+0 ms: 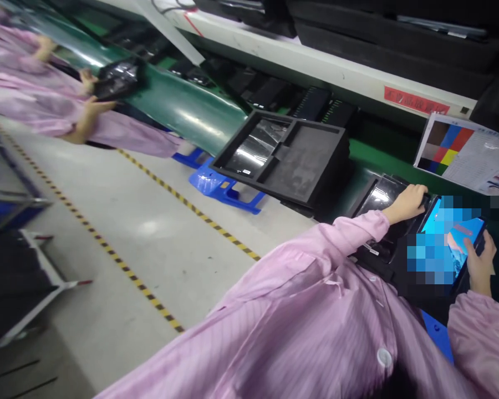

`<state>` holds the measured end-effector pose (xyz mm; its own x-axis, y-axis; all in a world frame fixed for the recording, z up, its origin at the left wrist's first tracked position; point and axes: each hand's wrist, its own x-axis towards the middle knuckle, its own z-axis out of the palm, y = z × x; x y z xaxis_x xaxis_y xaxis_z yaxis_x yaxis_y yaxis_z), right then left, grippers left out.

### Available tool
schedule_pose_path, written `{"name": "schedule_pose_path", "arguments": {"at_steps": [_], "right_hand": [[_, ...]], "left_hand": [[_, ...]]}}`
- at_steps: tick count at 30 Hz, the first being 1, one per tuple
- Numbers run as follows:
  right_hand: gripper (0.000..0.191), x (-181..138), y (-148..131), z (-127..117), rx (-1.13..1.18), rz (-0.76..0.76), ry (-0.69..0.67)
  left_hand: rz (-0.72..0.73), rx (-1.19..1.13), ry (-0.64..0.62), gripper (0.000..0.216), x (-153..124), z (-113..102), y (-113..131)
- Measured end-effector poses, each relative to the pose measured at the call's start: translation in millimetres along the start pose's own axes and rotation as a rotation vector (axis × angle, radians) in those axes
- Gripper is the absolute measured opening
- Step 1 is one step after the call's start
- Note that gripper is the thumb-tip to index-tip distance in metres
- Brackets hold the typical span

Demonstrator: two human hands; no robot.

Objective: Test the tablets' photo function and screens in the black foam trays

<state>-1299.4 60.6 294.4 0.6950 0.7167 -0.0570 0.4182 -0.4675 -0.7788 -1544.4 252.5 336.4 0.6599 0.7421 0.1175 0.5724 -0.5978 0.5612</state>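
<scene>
Lit screen (pixel 459 241) (one) in right hand (pixel 480 259)

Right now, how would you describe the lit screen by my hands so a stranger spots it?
Find the long white shelf edge, then the printed sheet of colored blocks below it. Just below that, between your left hand and right hand, is the lit screen. Its bright blue glow sets it apart from the nearby unlit glossy panel.

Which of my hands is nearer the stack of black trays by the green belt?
Your left. The left hand is by the edge of the lit screen facing the stack; the right hand is farther off, at the screen's opposite edge.
</scene>
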Motion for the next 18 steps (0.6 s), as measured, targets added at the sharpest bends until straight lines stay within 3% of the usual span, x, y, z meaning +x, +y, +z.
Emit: {"name": "schedule_pose_path", "arguments": {"at_steps": [2,5,7,9,12,15,18], "right_hand": [[0.126,-5.1,-0.5,-9.2,-0.063,0.007,-0.104],[0.148,-8.0,3.1,-20.5,-0.141,0.007,-0.225],[0.16,-6.2,6.7,-23.6,-0.182,-0.016,-0.264],[0.163,-3.2,8.5,-22.8,-0.2,-0.036,-0.266],[0.131,-0.9,5.5,-18.6,-0.14,-0.013,-0.199],[0.093,-1.7,-1.8,-16.4,-0.065,0.029,-0.156],[0.087,-2.5,-6.1,-19.3,-0.052,0.057,-0.191]], "left_hand": [[-0.02,-0.141,0.14,0.047,-28.6,-7.1,-22.9],[-0.232,-0.242,0.31,0.077,-86.5,-17.1,-62.7],[-0.392,-0.311,0.276,0.104,-124.3,-21.1,-85.6],[-0.452,-0.403,0.192,0.119,-153.1,-22.4,-101.7],[-0.433,-0.488,0.127,0.131,-173.0,-20.4,-111.7],[-0.42,-0.417,0.091,0.146,-171.0,-16.0,-110.9],[-0.461,-0.325,0.08,0.157,-158.9,-9.1,-111.3]]}}
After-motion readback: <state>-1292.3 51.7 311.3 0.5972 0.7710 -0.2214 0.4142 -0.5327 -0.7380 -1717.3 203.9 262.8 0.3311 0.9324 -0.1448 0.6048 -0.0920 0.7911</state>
